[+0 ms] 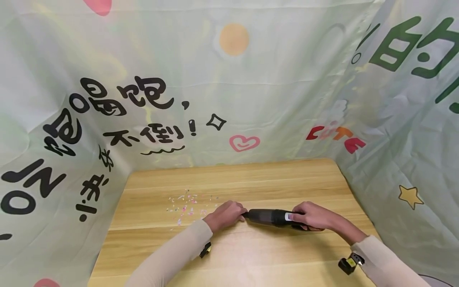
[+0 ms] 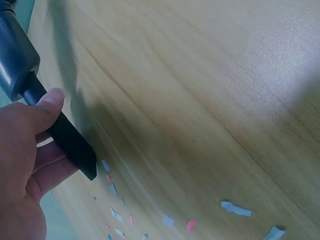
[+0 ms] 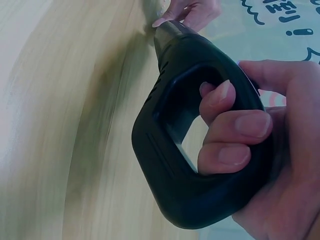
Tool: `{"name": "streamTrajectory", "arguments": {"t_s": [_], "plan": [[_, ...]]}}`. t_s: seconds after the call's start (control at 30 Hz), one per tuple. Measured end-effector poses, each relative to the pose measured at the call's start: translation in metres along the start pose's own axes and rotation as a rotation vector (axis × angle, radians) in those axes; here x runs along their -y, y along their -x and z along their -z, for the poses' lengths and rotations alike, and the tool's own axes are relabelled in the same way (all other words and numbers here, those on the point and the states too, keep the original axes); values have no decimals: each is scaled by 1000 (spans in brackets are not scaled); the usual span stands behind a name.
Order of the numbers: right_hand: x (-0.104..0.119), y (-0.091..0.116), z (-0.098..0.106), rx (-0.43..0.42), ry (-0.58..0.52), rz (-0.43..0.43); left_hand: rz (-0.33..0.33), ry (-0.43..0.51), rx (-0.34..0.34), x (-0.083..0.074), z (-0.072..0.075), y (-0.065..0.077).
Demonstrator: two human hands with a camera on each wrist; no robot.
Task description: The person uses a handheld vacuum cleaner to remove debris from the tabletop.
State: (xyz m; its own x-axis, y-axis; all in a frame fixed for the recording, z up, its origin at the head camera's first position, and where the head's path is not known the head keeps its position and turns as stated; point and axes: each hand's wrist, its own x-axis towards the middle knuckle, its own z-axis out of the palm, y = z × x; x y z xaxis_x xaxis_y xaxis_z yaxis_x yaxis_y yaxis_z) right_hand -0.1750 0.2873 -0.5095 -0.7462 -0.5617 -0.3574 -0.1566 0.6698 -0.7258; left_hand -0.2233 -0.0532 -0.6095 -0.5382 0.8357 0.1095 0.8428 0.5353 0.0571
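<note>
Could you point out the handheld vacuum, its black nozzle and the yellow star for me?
Handheld vacuum (image 1: 277, 218): head view, on the dark middle of its body.
Black nozzle (image 2: 74, 142): left wrist view, midway along its exposed length.
Yellow star (image 1: 410, 196): head view, on its center.

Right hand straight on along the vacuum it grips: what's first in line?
Past the vacuum, the left hand, pinching its nozzle; beyond that, probably the scattered scraps, though the nozzle tip's height is unclear.
</note>
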Motion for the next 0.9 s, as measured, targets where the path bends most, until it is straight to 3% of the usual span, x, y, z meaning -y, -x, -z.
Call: {"name": "streamTrajectory", "arguments": {"t_s": [0.47, 0.9], "plan": [[10, -9, -2, 4, -6, -44, 89, 81, 58, 11, 4, -2], [18, -18, 9, 11, -19, -81, 73, 171, 77, 18, 9, -1]]}}
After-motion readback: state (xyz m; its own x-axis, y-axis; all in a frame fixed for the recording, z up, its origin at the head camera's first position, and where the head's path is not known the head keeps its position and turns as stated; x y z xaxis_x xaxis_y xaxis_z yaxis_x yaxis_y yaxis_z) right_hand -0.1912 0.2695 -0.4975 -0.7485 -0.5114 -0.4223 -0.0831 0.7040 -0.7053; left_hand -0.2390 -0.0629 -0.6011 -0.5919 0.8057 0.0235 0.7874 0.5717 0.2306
